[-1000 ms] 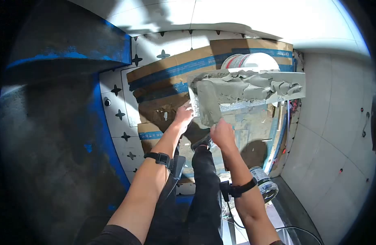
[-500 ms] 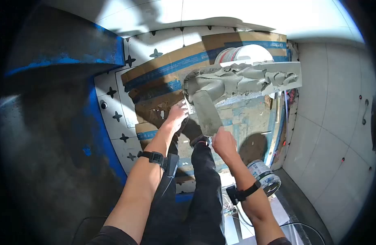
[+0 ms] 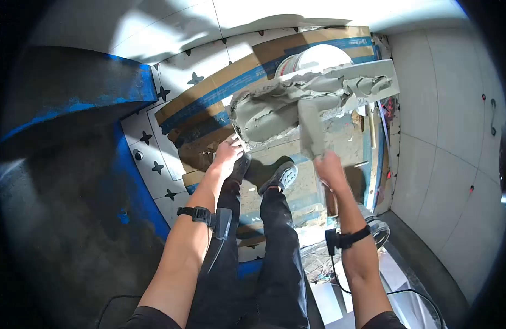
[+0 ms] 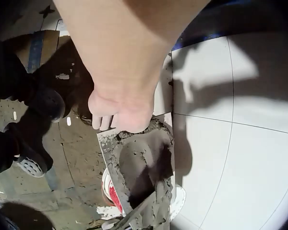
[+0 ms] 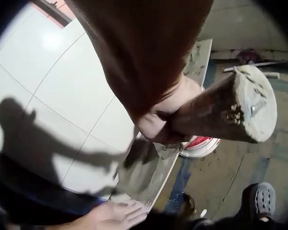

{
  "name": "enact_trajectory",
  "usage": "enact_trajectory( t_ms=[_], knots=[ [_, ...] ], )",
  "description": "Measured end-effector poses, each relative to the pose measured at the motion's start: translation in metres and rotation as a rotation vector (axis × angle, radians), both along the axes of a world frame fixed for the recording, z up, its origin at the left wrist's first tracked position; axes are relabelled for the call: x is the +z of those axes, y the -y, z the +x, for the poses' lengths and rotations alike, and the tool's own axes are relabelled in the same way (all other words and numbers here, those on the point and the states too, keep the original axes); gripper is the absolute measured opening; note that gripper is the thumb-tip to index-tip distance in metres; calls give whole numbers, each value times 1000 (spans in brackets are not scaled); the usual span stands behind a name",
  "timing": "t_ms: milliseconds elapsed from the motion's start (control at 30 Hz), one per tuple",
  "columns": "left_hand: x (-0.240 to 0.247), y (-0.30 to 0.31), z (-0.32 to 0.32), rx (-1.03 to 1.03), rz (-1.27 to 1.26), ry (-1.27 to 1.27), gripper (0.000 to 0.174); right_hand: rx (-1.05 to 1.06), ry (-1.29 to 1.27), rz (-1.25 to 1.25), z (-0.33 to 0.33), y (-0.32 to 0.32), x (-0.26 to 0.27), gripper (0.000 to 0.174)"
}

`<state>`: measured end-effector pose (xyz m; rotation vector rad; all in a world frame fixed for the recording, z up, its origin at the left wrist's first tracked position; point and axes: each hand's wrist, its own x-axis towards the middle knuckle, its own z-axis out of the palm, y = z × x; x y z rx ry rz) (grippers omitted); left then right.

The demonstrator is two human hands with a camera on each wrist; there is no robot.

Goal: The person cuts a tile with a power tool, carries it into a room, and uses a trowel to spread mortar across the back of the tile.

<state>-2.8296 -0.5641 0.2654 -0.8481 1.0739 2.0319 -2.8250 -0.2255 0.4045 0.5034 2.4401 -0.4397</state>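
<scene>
A long, narrow pale tile (image 3: 393, 88) slants across the head view, its upper face thick with grey mortar (image 3: 264, 122). At the tile's left end is my left hand (image 3: 228, 155), gripping the edge; the left wrist view shows this hand (image 4: 125, 112) right against the coated end, the tile hiding some of its fingers. My right hand (image 3: 331, 171) grips a trowel, whose mortar-smeared blade (image 3: 312, 129) lies over the middle of the tile's near edge. In the right wrist view, the trowel's brown handle (image 5: 206, 117) sticks out of the fist, its butt crusted with mortar.
Behind the tile stands a white bucket (image 3: 319, 56), partly hidden. Taped cardboard (image 3: 209, 96) covers the floor under my shoes (image 3: 280, 176). Tiled walls (image 3: 445, 109) rise at the back and right; a dark ledge (image 3: 83, 82) is at left. Another bucket (image 3: 381, 233) sits behind my right forearm.
The trowel has moved from the tile's left end toward its middle with my right hand. A smoothed hollow shows in the mortar at left. My left hand stays at the tile's end.
</scene>
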Motion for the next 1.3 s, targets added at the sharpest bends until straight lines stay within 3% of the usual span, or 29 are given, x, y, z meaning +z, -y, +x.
enact_trajectory(
  t_ms=[33,133,233,333,367,467,533,633,700,800,867,933,1000,1067,1200,1300],
  knots=[
    [-2,1,1,38,36,-9,40,88,-37,-84,6,24,16,34],
    [0,4,-3,27,74,-36,39,219,231,45,5,66,45,25],
    [3,1,-8,-36,42,-45,39,277,247,185,-13,45,61,21],
    [1,6,-7,-68,4,-40,41,197,107,375,-12,-10,38,16],
    [1,7,-8,-70,10,-45,43,69,100,393,-14,-16,36,18],
    [13,2,-12,-73,-33,-33,44,-2,2,324,17,-3,34,23],
    [45,-10,-27,-196,-184,19,44,-166,-142,219,64,33,-4,30],
    [52,-12,-33,-251,-151,33,42,-306,-396,46,106,103,-48,22],
    [35,-7,-28,-251,-220,63,43,-266,-557,-20,112,137,-77,22],
    [19,9,-26,-267,-57,-1,45,-144,-702,-77,116,163,-127,20],
    [36,-4,-29,-252,-88,35,45,-85,-700,26,118,149,-144,18],
    [47,-8,-29,-267,-104,27,47,-245,-652,120,126,124,-158,18],
    [44,-6,-28,-285,-122,29,51,-273,-557,267,135,89,-152,20],
    [47,-11,-33,-317,-89,34,52,-522,-504,184,141,63,-144,21],
    [61,-26,-39,-349,-175,69,56,-660,-512,124,134,32,-128,22],
    [61,-26,-40,-361,-158,71,59,-832,-611,-85,96,35,-108,24]
  ],
)
